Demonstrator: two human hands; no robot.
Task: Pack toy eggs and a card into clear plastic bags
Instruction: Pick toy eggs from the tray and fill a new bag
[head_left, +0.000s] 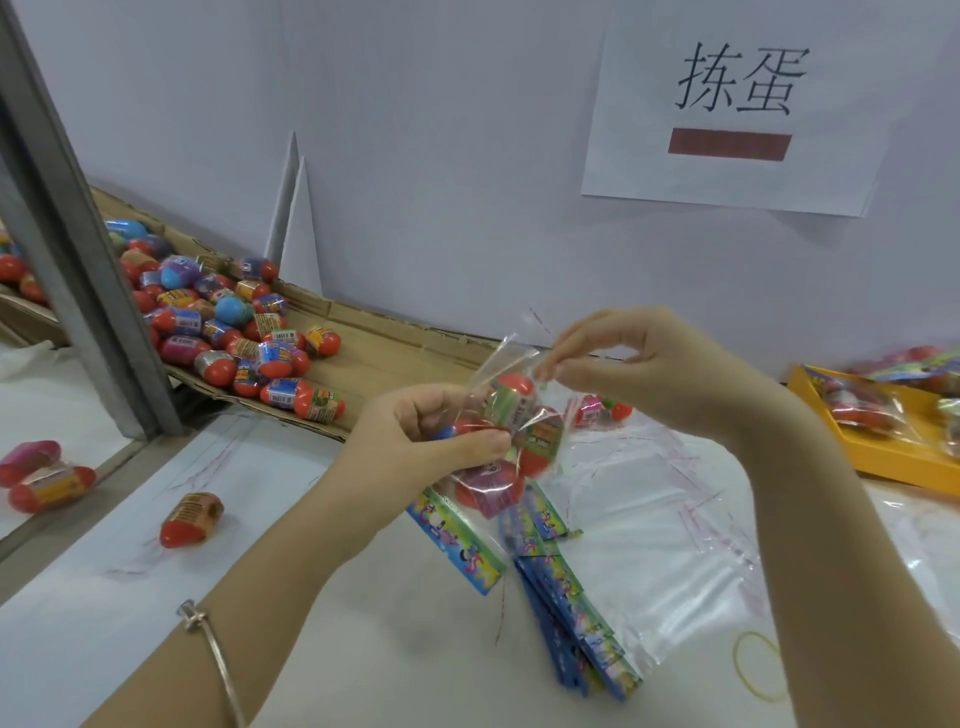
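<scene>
A clear plastic bag (511, 415) hangs above the table with several red toy eggs inside, and a colourful card (457, 540) sticks out of its bottom. My left hand (426, 436) grips the bag's left side around the eggs. My right hand (634, 364) pinches the bag's top flap. A pile of loose toy eggs (234, 322) lies on flattened cardboard (395, 343) at the left. A stack of cards (571, 623) and a spread of empty clear bags (665, 545) lie on the table under my hands.
An orange tray (878, 447) at the right holds filled bags. Single eggs lie at the left (191, 519) and behind the bag (602, 408). A grey post (78, 260) stands at the left. A yellow rubber band (758, 670) lies at the lower right. A white wall with a paper sign (737, 114) is behind.
</scene>
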